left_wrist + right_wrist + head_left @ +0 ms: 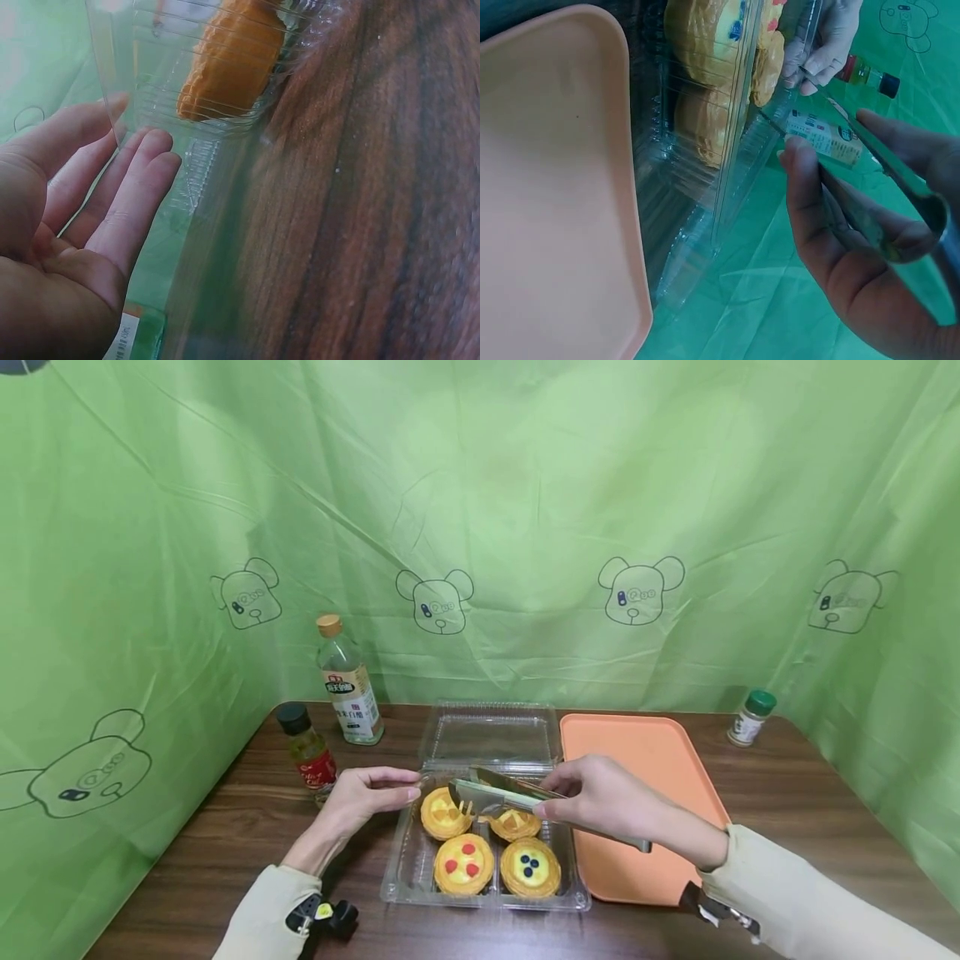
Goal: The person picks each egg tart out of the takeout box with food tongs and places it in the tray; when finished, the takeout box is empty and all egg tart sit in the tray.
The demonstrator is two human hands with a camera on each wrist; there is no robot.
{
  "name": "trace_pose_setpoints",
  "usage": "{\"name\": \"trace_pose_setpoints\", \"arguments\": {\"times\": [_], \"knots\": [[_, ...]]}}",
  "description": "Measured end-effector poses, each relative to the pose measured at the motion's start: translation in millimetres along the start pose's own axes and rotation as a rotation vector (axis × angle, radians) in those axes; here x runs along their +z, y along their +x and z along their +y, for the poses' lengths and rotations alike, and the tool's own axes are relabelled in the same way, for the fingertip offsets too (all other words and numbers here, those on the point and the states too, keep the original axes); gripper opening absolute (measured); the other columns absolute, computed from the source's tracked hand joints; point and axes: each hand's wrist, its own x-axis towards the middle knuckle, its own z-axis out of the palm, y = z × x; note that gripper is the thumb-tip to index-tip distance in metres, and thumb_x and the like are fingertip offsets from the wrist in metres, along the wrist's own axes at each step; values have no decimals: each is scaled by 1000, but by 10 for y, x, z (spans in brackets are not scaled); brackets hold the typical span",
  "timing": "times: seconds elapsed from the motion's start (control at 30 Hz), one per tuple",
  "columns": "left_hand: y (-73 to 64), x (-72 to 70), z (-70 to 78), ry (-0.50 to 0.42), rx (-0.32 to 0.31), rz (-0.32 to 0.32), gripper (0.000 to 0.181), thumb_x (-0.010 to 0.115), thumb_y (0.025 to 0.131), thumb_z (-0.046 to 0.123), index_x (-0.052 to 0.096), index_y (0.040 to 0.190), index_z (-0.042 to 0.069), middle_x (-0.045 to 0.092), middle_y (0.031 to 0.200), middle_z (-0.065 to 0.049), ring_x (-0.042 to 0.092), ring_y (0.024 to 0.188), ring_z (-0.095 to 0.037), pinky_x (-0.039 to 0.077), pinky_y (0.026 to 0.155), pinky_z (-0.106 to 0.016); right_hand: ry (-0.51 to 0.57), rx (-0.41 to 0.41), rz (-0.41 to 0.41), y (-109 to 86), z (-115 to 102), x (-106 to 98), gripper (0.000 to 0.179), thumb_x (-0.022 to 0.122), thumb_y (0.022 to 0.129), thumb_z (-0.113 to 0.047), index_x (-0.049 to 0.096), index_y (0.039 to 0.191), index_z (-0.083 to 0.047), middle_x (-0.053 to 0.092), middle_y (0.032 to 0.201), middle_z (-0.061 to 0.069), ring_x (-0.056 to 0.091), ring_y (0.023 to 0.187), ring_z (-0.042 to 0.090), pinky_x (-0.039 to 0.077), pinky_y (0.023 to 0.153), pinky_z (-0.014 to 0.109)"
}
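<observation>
My right hand [600, 793] grips metal tongs [896, 169] between thumb and fingers. Their tips are over the back-left tart [442, 814] in a clear plastic container [408, 877]; whether they touch it cannot be told. A back-right tart [516, 824] lies partly behind the tongs. In front are a tart with red dots [464, 865] and one with dark blue dots [530, 867]. At the container's left rim, my left hand [367, 797] pinches the edge, thumb and fingers on either side in the left wrist view. The container's lid [491, 735] is folded back.
An orange tray [645, 752] lies right of the container. On the left stand an oil bottle with a red label [315, 768] and a taller clear bottle [351, 693]. A green-capped shaker [750, 720] is at the back right. Green cloth [510, 510] hangs behind the wooden table [232, 860].
</observation>
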Motion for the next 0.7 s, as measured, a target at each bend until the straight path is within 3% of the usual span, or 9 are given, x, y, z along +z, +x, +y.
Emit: {"name": "trace_pose_setpoints", "arguments": {"times": [0.13,0.47,0.7], "knots": [[1,-5,2,2,5,-9,38,87,89,6,75,121,-10,77,114,-20,76,96,-17,63,87,-32,-17,4,-25,53,-34,20,28,83,93,-33,81,106,-8,74,88,-11,68,81,7,58,73,29],[-5,-10,28,30,8,-23,38,86,91,8,74,122,-10,77,112,-20,77,96,-17,63,86,-31,-58,31,-85,97,-162,29,12,83,92,-27,81,92,-15,68,74,-11,57,63,9,50,57,29],[-9,-14,23,28,-1,-21,38,87,90,8,75,122,-9,77,113,-19,76,97,-17,63,86,-30,-107,60,-101,119,-229,30,19,82,93,-25,74,77,-17,58,63,-10,46,55,7,41,51,26]]}}
